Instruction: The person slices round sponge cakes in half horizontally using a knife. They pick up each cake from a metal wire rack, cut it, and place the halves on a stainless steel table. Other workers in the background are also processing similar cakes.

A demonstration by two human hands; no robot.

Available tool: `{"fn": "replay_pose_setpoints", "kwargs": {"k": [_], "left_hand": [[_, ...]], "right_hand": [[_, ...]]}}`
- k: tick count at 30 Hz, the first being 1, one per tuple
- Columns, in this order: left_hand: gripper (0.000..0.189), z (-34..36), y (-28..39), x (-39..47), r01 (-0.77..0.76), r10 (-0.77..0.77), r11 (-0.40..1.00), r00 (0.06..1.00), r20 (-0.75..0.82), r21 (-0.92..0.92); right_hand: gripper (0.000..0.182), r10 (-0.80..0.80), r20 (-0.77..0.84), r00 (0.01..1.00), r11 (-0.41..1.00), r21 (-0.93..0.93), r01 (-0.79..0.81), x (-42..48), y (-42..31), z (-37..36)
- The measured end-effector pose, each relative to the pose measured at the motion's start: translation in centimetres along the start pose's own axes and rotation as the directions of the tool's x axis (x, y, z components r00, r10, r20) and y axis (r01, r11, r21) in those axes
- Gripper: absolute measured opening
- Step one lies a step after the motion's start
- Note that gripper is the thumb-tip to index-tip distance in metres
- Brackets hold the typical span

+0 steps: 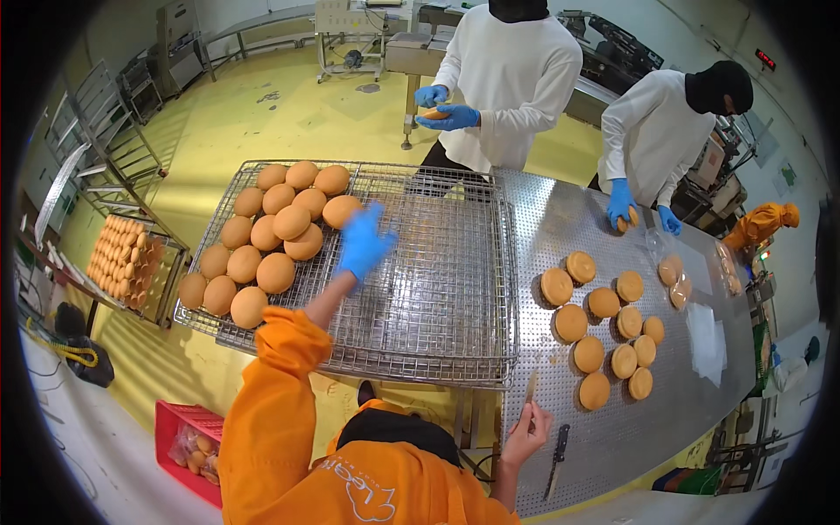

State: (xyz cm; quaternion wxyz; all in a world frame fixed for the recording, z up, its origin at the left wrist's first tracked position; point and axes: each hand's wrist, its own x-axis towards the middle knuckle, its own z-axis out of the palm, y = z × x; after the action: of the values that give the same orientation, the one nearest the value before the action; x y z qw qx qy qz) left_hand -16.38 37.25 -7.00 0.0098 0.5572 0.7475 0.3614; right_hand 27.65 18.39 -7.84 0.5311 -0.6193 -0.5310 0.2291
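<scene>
My left hand (366, 243), in a blue glove and blurred, is over the wire rack (426, 262) with its fingers apart. It is beside a round brown bun (342, 211) at the right side of a group of buns (243, 264); whether it touches that bun is unclear. In my bare right hand (530, 430) is a knife (531, 387), its blade pointing away from me, over the near left edge of the perforated metal table (617, 453). A black-handled knife (558, 459) lies close by. Several round buns (594, 391) lie farther up the table.
Across the rack a person (512, 79) holds a bun in blue gloves; another person (656, 138) handles a bun at the table's far side. Bagged buns (679, 292) and white sheets (707, 341) lie right. A red crate (190, 453) and a loaded trolley (174, 262) stand left.
</scene>
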Motion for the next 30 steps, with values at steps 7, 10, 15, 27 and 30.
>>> {"fn": "replay_pose_setpoints", "kwargs": {"k": [7,10,15,27,30], "left_hand": [[0.101,-11.5,-11.3,4.0,0.581,-0.699,0.678,0.700,0.150,0.449],[0.089,-10.0,-13.7,2.4,0.476,-0.471,0.878,0.878,0.082,-0.049],[0.074,-11.8,1.9,-3.8,0.375,-0.015,-0.459,0.903,0.429,-0.806],[0.074,-8.8,17.9,-18.5,0.652,0.178,-0.572,0.691,0.700,-0.498],[0.068,-8.5,17.3,-19.8,0.707,0.145,-0.539,0.613,0.777,-0.457]], "right_hand": [[0.013,0.039,0.059,0.997,0.997,0.060,-0.042,0.0,-2.5,2.5],[0.013,0.006,0.109,0.994,0.998,0.065,-0.013,0.2,-2.5,3.5],[0.011,-0.128,0.178,0.976,0.992,0.040,0.123,1.1,-3.7,5.0],[0.019,-0.384,0.287,0.877,0.923,0.121,0.365,4.0,-11.9,6.3],[0.026,-0.561,0.341,0.754,0.820,0.104,0.563,2.0,-12.3,4.5]]}}
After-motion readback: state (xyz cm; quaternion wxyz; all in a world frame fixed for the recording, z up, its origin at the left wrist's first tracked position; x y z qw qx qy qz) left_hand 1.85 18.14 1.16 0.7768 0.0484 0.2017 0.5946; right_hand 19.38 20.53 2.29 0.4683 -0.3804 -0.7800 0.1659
